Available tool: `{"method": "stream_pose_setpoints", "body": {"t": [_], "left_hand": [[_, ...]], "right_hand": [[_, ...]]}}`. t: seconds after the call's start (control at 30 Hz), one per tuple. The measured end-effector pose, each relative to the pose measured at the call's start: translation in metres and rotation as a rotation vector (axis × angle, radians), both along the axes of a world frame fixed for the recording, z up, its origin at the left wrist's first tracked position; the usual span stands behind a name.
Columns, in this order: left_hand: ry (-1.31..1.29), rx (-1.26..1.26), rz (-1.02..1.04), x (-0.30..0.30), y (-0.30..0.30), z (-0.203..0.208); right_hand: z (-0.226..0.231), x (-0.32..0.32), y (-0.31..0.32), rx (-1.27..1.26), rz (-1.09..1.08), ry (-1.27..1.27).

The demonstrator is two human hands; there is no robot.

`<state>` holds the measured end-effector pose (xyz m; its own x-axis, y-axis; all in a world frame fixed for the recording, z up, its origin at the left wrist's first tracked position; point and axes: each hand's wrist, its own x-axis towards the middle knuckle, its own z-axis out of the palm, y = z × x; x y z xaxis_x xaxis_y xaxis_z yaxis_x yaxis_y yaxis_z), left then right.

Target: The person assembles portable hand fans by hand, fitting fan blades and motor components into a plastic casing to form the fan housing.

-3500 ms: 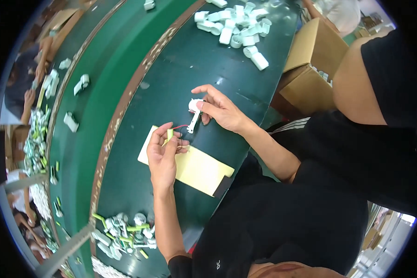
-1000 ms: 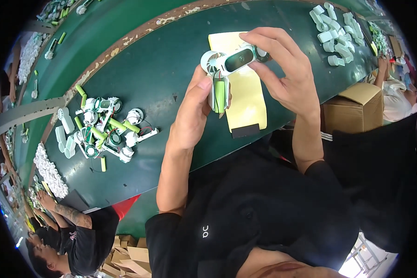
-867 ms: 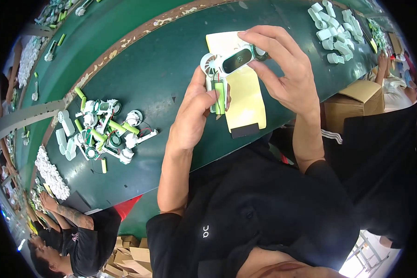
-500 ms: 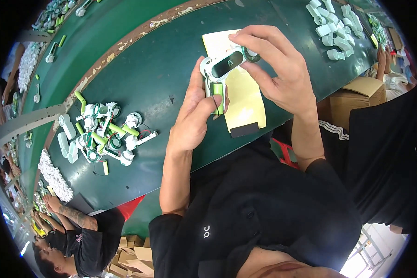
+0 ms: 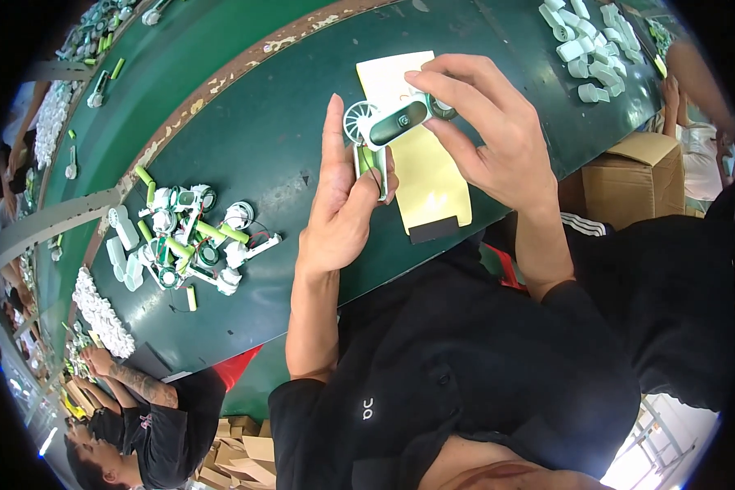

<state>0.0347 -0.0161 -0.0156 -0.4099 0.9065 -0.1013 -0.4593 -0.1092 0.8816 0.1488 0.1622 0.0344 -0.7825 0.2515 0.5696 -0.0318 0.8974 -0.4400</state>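
Between my hands is a part-built white and green handheld fan. Its dark oval panel [image 5: 400,120] faces up, and a round spoked grille [image 5: 359,122] sits at its left. The open handle shell [image 5: 371,170] hangs below, with a bit of bright green inside. My left hand [image 5: 343,192] is closed round this shell, thumb across it, index finger stretched upward. My right hand [image 5: 494,126] pinches the round dark-ringed end [image 5: 441,109] between thumb and fingers. Beneath the fan lies a yellow sheet [image 5: 437,184] with a black strip at its near end.
Left on the green table [image 5: 282,237] lies a heap of fan assemblies [image 5: 196,233] with green cylindrical batteries and wires. Pale shells [image 5: 592,49] are piled at far right. White small parts [image 5: 102,314] lie near a co-worker [image 5: 151,408]. A cardboard box [image 5: 633,175] stands at right.
The green battery that showed under my left thumb is now mostly out of sight in the handle area. My left index finger has straightened upward, and the spoked grille shows more fully.
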Motion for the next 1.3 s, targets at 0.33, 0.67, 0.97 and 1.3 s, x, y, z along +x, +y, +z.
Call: {"method": "stream_pose_setpoints", "body": {"t": [0.33, 0.67, 0.97, 1.3], "left_hand": [[0.073, -0.041, 0.115, -0.001, 0.003, -0.006], [0.048, 0.024, 0.013, -0.006, -0.003, -0.007], [0.193, 0.019, 0.079, -0.002, 0.0, -0.01], [-0.242, 0.244, -0.078, -0.02, -0.008, -0.018]], "right_hand": [[-0.006, 0.007, -0.008, 0.02, -0.089, -0.041], [-0.006, 0.004, -0.003, -0.029, -0.07, 0.006], [-0.007, 0.002, -0.008, -0.004, -0.056, -0.032], [-0.021, -0.001, -0.005, -0.033, -0.136, -0.12]]}}
